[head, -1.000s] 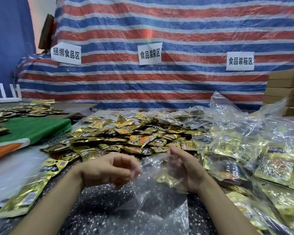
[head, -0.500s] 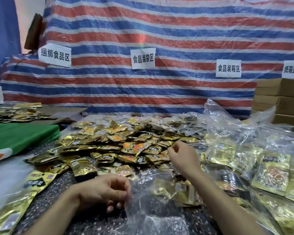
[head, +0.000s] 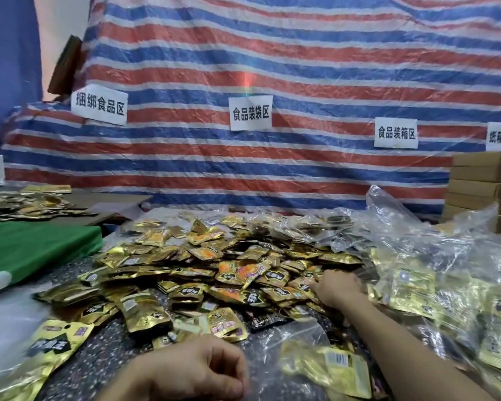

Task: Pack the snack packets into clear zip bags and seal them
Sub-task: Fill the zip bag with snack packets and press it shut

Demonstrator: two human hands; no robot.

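Note:
A big heap of gold snack packets (head: 214, 270) covers the middle of the speckled table. Near the front edge lies a clear zip bag (head: 307, 340) with a few gold packets inside it. My left hand (head: 197, 369) sits at the bag's left edge, fingers curled, gripping the plastic. My right hand (head: 339, 287) reaches out over the right side of the heap, knuckles up, its fingertips down among the packets. Whether they hold one does not show.
Filled clear bags (head: 446, 285) are piled along the right side. Cardboard boxes (head: 483, 183) are stacked at the far right. A green board (head: 35, 250) and another table with packets (head: 26, 201) lie to the left. A striped tarp (head: 272, 68) with paper labels hangs behind.
My right hand has left the bag's mouth and stretched forward to the heap. My left hand stayed low at the bag's edge. The camera view has tilted and shifted.

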